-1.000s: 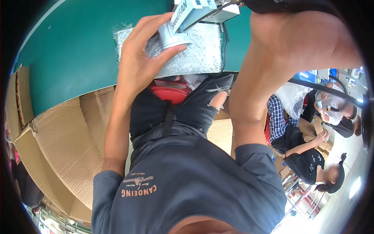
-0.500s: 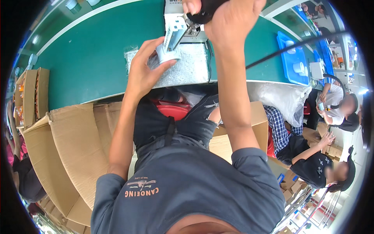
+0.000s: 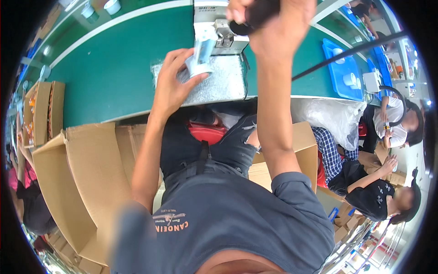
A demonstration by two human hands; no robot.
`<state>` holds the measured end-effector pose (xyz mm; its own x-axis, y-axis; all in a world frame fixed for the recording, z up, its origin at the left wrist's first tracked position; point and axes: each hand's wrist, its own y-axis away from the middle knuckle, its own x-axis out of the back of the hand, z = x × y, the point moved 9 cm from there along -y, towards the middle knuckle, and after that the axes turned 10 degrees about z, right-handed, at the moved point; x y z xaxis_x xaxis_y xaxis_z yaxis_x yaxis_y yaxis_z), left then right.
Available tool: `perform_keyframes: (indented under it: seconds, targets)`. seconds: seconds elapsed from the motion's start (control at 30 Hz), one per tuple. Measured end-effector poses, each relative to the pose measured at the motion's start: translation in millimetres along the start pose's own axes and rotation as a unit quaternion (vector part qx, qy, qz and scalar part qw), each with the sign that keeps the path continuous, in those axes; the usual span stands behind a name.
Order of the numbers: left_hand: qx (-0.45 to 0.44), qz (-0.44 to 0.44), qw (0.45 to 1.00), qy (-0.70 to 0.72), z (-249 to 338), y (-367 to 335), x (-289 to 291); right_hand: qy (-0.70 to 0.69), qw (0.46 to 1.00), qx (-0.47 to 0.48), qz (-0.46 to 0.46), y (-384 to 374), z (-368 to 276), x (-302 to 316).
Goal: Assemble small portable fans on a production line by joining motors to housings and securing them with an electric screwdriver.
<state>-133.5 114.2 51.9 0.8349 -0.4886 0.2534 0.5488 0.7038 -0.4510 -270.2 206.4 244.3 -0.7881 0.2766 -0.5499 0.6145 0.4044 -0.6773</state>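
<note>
My left hand point(image 3: 177, 82) is closed round the wide base of a pale blue plastic part point(image 3: 203, 51), thumb on one side and fingers on the other. The part stands upright over a bubble-wrap sheet point(image 3: 223, 82) on the green table. My right hand point(image 3: 280, 34) grips a black electric screwdriver point(image 3: 259, 16), blurred by motion, whose tip I cannot make out. Both are at the top of the view, right of a small white and grey machine point(image 3: 211, 13) with a metal block point(image 3: 224, 34) on its front.
A blue tray point(image 3: 338, 80) with white cups lies to the right on the green table point(image 3: 109, 77). Open cardboard boxes point(image 3: 93, 160) flank my legs. A dark cable point(image 3: 346, 55) crosses at the right. Co-workers point(image 3: 369, 192) sit on that side.
The screwdriver has moved right, away from the blue part; its thin metal shaft, seen beside the part before, no longer shows. My left hand still holds the part in nearly the same place.
</note>
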Motion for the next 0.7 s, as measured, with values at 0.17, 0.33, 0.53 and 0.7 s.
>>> perform_keyframes:
  seconds: [0.17,0.33,0.53,0.7]
  targets:
    - [0.005,-0.023,0.996,0.082,3,0,-7,0.185,0.973,0.109,0.086,-27,-34,34]
    - [0.025,-0.041,0.997,0.052,-7,1,-9,0.156,0.981,0.106,0.034,-54,6,18]
    - [0.023,-0.040,0.998,0.046,-2,-2,-11,0.214,0.974,0.068,0.014,-50,12,12]
    - [0.025,-0.038,0.998,0.049,-3,0,-11,0.207,0.974,0.088,-0.015,-42,10,5]
